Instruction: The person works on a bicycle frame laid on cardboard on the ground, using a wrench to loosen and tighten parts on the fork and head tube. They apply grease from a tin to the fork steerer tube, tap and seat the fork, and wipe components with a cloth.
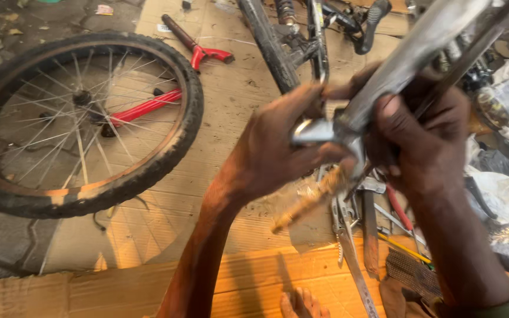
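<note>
My left hand (275, 144) and my right hand (425, 135) both grip a silver metal bicycle part (396, 65), a long tube that rises to the upper right, held up close to the camera. A rusty threaded rod (310, 200) sticks out below the silver part toward the lower left. My left fingers wrap the part's lower end; my right hand clasps it from the right, along with a thin dark rod (472, 53).
A spoked bicycle wheel (83, 118) with a worn tyre lies on cardboard (231, 118) at left, over a red pump (148, 106). A bike frame and tyre (278, 47) stand at top. Several hand tools (372, 235) lie at lower right, with plastic bags (502, 188) beside them. Toes (301, 306) show at the bottom.
</note>
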